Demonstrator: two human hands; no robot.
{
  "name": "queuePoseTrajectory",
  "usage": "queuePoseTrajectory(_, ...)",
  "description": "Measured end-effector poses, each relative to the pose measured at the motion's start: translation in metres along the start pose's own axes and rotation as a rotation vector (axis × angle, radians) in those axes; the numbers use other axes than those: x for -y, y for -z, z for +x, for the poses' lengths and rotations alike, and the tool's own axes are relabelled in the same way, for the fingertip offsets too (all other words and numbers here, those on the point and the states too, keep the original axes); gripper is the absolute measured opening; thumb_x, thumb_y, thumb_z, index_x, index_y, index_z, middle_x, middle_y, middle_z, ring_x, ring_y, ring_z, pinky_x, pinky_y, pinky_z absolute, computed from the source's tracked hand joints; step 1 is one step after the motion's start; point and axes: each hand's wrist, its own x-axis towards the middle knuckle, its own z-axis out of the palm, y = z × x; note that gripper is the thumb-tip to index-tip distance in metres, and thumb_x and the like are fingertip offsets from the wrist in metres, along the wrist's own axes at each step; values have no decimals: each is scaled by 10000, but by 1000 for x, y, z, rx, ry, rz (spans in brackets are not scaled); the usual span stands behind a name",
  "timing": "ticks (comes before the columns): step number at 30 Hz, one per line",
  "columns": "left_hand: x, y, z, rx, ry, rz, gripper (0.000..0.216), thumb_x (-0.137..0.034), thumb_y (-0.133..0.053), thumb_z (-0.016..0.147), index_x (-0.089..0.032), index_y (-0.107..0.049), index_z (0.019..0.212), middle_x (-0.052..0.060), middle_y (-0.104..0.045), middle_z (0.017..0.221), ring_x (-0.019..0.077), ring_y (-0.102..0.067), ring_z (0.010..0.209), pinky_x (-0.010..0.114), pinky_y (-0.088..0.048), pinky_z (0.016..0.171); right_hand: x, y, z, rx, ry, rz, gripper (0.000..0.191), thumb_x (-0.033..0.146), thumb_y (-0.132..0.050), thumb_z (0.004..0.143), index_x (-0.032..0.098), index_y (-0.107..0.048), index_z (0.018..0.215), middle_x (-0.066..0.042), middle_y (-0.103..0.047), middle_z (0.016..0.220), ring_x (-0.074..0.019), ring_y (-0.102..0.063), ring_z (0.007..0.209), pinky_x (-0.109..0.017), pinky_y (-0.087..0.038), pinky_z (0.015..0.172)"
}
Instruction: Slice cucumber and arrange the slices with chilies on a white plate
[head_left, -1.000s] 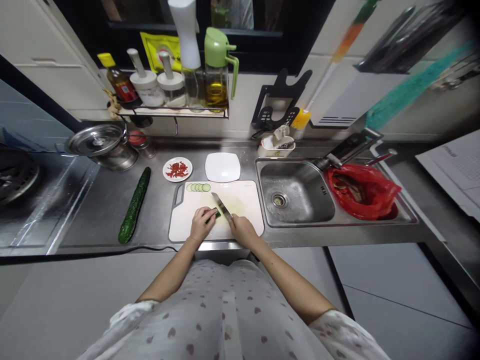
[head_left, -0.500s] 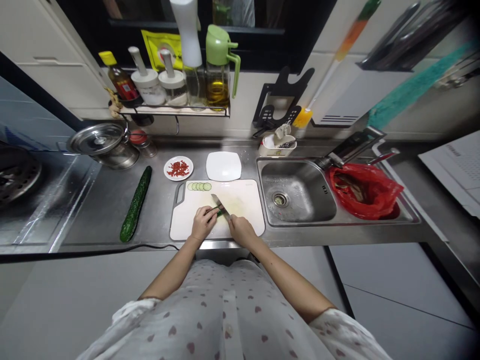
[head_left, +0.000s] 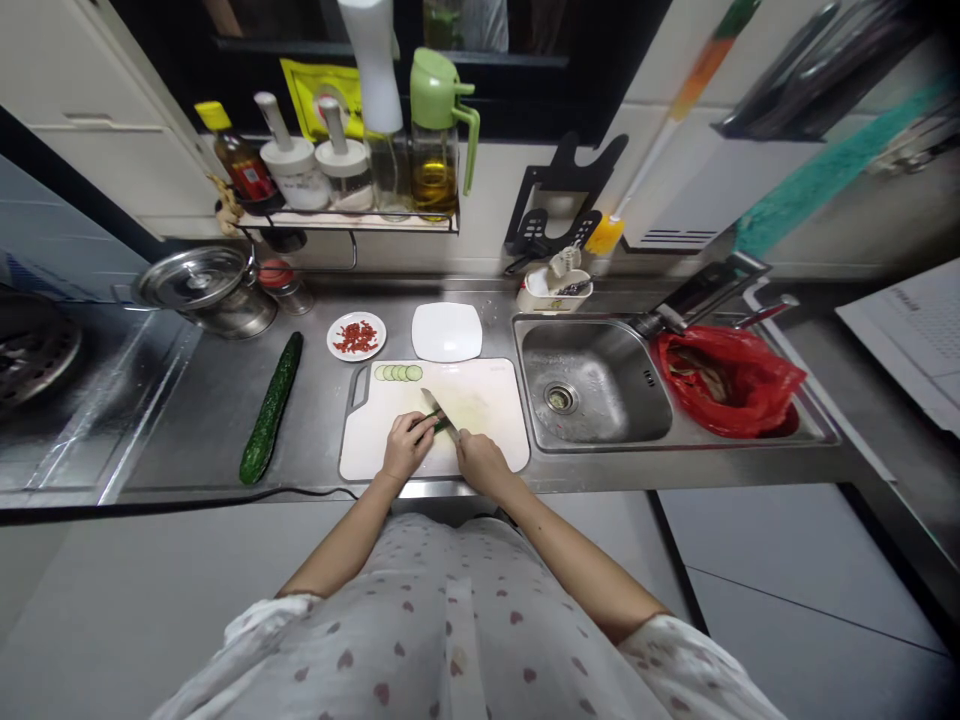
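A home kitchen: steel sink (head_left: 600, 395), stove (head_left: 30, 350), oil bottles (head_left: 431, 160).

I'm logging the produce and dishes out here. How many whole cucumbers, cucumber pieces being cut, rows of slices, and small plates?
Whole cucumber: 1
Cucumber piece under left hand, knife in right hand: 1
Row of slices: 1
Small plates, chilli plate and bare white plate: 2
Total: 5
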Motion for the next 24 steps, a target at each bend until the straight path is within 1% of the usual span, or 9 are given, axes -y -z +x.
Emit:
queuePoseTrajectory(3, 1, 0, 0, -8, -20, 2, 236, -245, -546, 903, -240, -694, 1088, 72, -621, 1000, 185, -563, 947, 344, -505, 848, 3, 0, 1, 6, 5, -3, 257, 175, -308, 974, 131, -501, 1138, -158, -675, 961, -253, -655, 930, -307, -445, 733)
queuePoseTrajectory(8, 0, 1, 0, 0, -56, 4, 240, -242, -543, 908, -241, -688, 1098, 72, -627, 1000, 186, -557, 947, 352, -500, 853, 3, -5, 0, 30, 19, 4, 300, 109, -323, 936, 132, -437, 1213, -162, -673, 963, -255, -651, 938, -317, -453, 746)
queuePoseTrajectory(12, -1, 1, 0, 2, -61, 4, 243, -243, -532, 914, -239, -686, 1102, 75, -624, 1009, 186, -552, 946, 358, -498, 861, 0, -8, -7, 47, 16, -7, 317, 95, -336, 919, 129, -433, 1219, -172, -670, 976, -263, -651, 951, -326, -453, 756)
queuePoseTrajectory(18, -3, 1, 0, -22, -86, 5, 232, -232, -542, 908, -237, -692, 1085, 76, -620, 1028, 188, -553, 959, 356, -502, 866, -2, -6, -16, 109, -20, -22, 329, 73, -385, 883, 140, -441, 1200, -160, -675, 976, -260, -656, 961, -315, -451, 743)
queuePoseTrajectory(24, -3, 0, 1, -28, -78, 9, 222, -221, -553, 900, -231, -693, 1072, 75, -627, 1010, 189, -558, 949, 356, -504, 864, -1, -8, -11, 62, 17, -42, 324, 59, -382, 874, 134, -444, 1183, -163, -671, 979, -256, -658, 963, -313, -458, 743)
